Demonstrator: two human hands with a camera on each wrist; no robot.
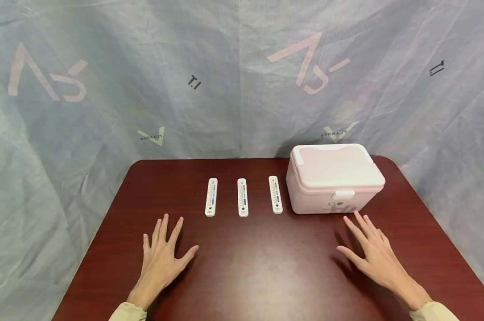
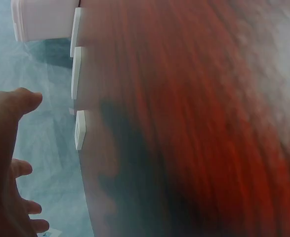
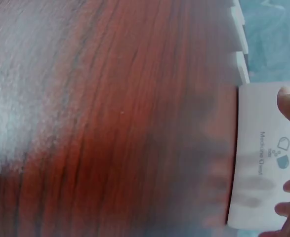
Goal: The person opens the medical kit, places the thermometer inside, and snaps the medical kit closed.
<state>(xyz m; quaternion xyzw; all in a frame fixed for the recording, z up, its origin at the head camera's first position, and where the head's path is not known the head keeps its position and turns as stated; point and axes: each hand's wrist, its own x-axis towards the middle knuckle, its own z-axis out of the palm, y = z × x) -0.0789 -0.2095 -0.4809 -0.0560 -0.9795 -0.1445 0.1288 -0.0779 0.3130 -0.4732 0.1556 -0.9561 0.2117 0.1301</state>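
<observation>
Three white thermometers lie face up in a row on the table: a left one (image 1: 211,197), a middle one (image 1: 242,197) and a right one (image 1: 275,195). Beside the right one stands a pale pink medicine chest (image 1: 334,178) with its lid down and a white latch (image 1: 343,195) at the front. My left hand (image 1: 161,261), fingers spread and holding nothing, is in front and to the left of the thermometers. In front of the chest, my right hand (image 1: 372,258) has its fingers spread too and holds nothing. "Medicine Chest" lettering (image 3: 262,153) shows in the right wrist view.
The dark red wood-grain table (image 1: 258,267) has rounded far corners. Grey printed cloth (image 1: 209,67) hangs behind it and at both sides. The chest stands near the far right corner. Both hands cast shadows on the tabletop.
</observation>
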